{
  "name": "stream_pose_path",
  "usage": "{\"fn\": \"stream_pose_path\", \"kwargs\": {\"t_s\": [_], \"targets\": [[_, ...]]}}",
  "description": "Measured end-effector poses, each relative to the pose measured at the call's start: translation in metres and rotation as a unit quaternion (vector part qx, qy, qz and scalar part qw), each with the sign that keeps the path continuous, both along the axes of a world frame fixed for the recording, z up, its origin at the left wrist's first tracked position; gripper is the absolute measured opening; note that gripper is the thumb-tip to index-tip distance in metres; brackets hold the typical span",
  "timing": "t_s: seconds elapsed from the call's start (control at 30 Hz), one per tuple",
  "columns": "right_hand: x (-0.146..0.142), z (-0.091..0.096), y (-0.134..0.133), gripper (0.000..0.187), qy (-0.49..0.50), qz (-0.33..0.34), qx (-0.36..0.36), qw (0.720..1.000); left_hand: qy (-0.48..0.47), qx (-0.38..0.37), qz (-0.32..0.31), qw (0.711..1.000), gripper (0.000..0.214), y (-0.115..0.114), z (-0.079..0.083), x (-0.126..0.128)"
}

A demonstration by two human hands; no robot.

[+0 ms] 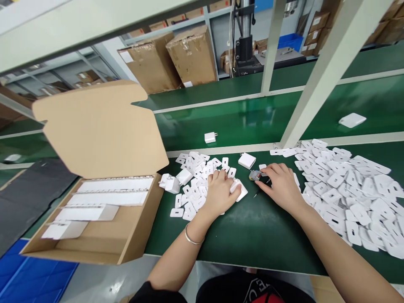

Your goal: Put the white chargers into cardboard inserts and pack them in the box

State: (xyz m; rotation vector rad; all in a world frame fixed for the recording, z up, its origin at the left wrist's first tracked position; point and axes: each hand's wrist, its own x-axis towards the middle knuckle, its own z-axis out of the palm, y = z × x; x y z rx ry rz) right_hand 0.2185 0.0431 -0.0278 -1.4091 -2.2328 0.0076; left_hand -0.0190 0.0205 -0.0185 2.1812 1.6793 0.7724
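My left hand (pixel 219 191) rests palm-down on the green mat, its fingers curled round a white charger body (pixel 240 189). It lies on the edge of a pile of small white plastic covers (pixel 195 176). My right hand (pixel 280 185) is just to the right, fingers bent, pinching a small grey part with a red and yellow tip (pixel 254 175). A thin dark tool lies under that hand.
An open cardboard box (pixel 132 235) with white dividers stands at the left. A large heap of white covers (pixel 350 189) fills the right side. Loose chargers (pixel 246 160) lie nearby, one (pixel 210 137) on the conveyor belt (pixel 252 122). A white frame post (pixel 318 80) rises at right.
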Motion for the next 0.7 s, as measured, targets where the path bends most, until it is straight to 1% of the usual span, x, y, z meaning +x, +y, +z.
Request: {"fn": "stream_pose_path", "kwargs": {"t_s": [0.07,0.17,0.23,0.3,0.37,0.43,0.5,0.57,0.63,0.7], "targets": [[0.001,-0.001,0.002,0.030,0.002,0.004,0.006,1.000,0.072,0.024,0.032,0.997,0.021,0.002,-0.003,0.000],[0.002,-0.004,0.004,0.033,0.008,0.006,0.011,1.000,0.094,0.064,0.102,0.988,0.027,0.008,0.001,-0.010],[0.003,-0.005,0.004,0.033,0.015,0.009,0.008,1.000,0.102,0.089,0.169,0.976,0.029,0.014,0.007,-0.024],[0.003,-0.005,0.004,0.032,0.021,0.009,0.003,1.000,0.133,0.105,0.240,0.956,0.032,0.019,0.012,-0.044],[0.003,-0.005,0.003,0.030,0.024,0.007,0.000,1.000,0.175,0.097,0.284,0.938,0.041,0.022,0.012,-0.066],[0.003,-0.006,0.003,0.029,0.027,0.006,-0.003,1.000,0.213,0.063,0.289,0.931,0.047,0.024,0.008,-0.085],[0.002,-0.006,0.003,0.028,0.031,0.006,-0.005,0.999,0.236,0.014,0.265,0.935,0.051,0.023,0.002,-0.098],[0.002,-0.006,0.003,0.028,0.035,0.004,-0.008,0.999,0.240,-0.023,0.238,0.941,0.056,0.022,-0.002,-0.105],[0.002,-0.005,0.002,0.027,0.038,0.004,-0.011,0.999,0.222,-0.026,0.229,0.947,0.059,0.022,-0.001,-0.107],[0.000,-0.004,0.001,0.026,0.043,0.005,-0.015,0.999,0.172,0.004,0.224,0.959,0.058,0.023,0.006,-0.106]]}}
